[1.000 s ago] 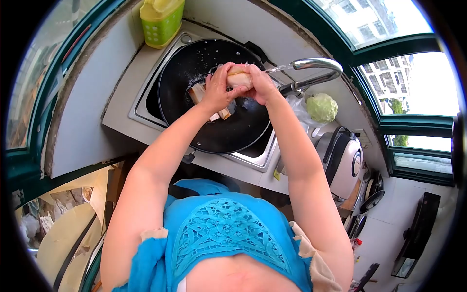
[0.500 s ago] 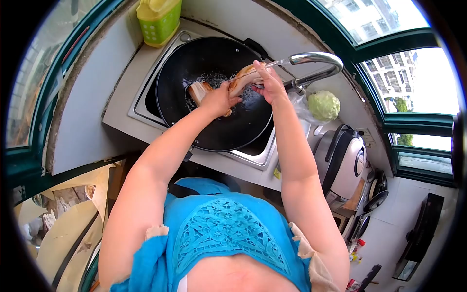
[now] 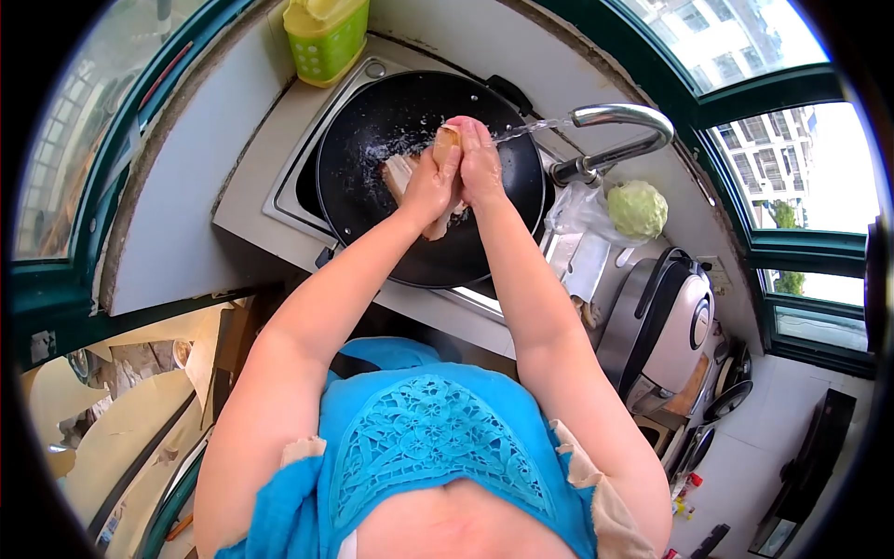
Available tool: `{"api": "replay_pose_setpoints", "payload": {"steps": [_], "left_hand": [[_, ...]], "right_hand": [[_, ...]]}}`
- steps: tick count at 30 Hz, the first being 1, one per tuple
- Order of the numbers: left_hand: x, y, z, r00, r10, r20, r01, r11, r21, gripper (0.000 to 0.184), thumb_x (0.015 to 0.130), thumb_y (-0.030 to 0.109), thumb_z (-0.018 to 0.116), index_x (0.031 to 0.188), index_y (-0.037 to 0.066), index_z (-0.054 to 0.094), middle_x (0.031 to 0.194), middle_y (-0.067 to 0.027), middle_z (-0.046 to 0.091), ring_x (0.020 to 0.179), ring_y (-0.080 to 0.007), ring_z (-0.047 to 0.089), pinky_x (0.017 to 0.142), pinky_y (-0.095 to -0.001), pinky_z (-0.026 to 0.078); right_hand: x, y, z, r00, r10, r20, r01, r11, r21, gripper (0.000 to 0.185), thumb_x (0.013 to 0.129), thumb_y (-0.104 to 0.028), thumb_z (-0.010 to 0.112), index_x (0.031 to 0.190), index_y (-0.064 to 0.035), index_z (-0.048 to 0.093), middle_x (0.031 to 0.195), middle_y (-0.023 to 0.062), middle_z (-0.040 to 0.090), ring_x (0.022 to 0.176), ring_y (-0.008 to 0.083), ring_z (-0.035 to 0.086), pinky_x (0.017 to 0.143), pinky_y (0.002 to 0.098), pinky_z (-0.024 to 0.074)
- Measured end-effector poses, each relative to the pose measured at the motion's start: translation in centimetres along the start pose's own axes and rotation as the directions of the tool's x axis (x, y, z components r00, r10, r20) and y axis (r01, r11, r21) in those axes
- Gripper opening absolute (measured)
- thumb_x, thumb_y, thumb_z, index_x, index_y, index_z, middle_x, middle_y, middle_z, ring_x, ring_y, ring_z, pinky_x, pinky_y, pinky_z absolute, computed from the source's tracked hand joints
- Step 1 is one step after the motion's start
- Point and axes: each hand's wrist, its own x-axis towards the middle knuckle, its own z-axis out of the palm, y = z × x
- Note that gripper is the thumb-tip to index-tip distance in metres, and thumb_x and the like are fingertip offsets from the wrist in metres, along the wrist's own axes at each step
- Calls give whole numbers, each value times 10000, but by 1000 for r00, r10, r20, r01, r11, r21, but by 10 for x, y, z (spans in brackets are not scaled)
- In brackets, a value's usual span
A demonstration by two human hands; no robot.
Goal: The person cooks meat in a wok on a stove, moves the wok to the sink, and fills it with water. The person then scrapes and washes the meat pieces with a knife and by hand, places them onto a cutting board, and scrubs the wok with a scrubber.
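Observation:
Both my hands are closed round a strip of pork belly (image 3: 448,138) held over a black wok (image 3: 363,116). My left hand (image 3: 429,191) grips it from the left, and my right hand (image 3: 480,166) presses against it from the right, fingers wrapped. Its upper end shows between the fingertips, and the lower end pokes out below the left palm. Another piece of pork belly (image 3: 399,173) lies in the wok to the left, partly behind my left hand. Water runs from the faucet (image 3: 626,115) toward my right hand and splashes in the wok.
The wok sits over a steel sink (image 3: 289,191). A green plastic basket (image 3: 326,47) stands at the back left. To the right are a cabbage (image 3: 637,210), a clear plastic bag (image 3: 575,210) and a rice cooker (image 3: 656,326). Windows border both sides.
My hands have come together round the pork strip, with my right hand moving left and down from its upper end. The strip is now more upright, and more water splashes at left.

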Motion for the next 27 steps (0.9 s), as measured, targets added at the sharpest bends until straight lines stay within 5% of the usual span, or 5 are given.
{"api": "replay_pose_setpoints", "payload": {"steps": [3, 7, 14, 26, 27], "left_hand": [[1, 25, -4, 996, -89, 4, 89, 991, -101, 493, 949, 398, 329, 1163, -27, 462, 1052, -240, 578, 979, -360, 567, 829, -367, 438], [-9, 12, 9, 987, 135, 90, -137, 990, 19, 379, 960, 264, 340, 1236, 22, 432, 1099, -180, 574, 1021, -303, 552, 870, -343, 415], [-7, 55, 11, 933, -302, 194, 359, 797, -486, 452, 944, 354, 401, 1282, 55, 415, 1188, -96, 515, 1061, -176, 483, 915, -281, 376], [-29, 54, 4, 869, -212, 447, 372, 876, -307, 714, 888, 189, 502, 1435, 178, 44, 1328, -92, 363, 1185, -203, 406, 961, -328, 365], [-30, 44, 6, 900, -172, 400, 331, 866, -374, 597, 897, 212, 529, 1394, 148, 205, 1248, -80, 441, 1117, -178, 458, 918, -315, 400]], "right_hand": [[-21, -22, 8, 994, 3, 113, -27, 977, 214, 221, 874, -80, 543, 1085, -69, 477, 927, 24, 556, 824, 133, 535, 739, 269, 465], [-6, -19, -3, 997, 40, -70, -37, 999, 33, 160, 869, -125, 572, 1000, -77, 495, 884, 27, 562, 779, 117, 528, 703, 257, 462], [-7, 2, -15, 997, -76, 13, 75, 993, 88, 165, 923, -202, 505, 993, -56, 539, 903, 32, 572, 801, 124, 533, 731, 256, 454], [-7, -11, -23, 987, 73, -145, -66, 996, 51, 199, 923, -234, 516, 987, -48, 547, 889, 44, 563, 820, 140, 533, 751, 272, 462], [-4, -14, -21, 982, 105, -155, -91, 992, 91, 144, 913, -183, 526, 954, -49, 560, 883, 38, 567, 813, 125, 515, 735, 268, 443]]}}
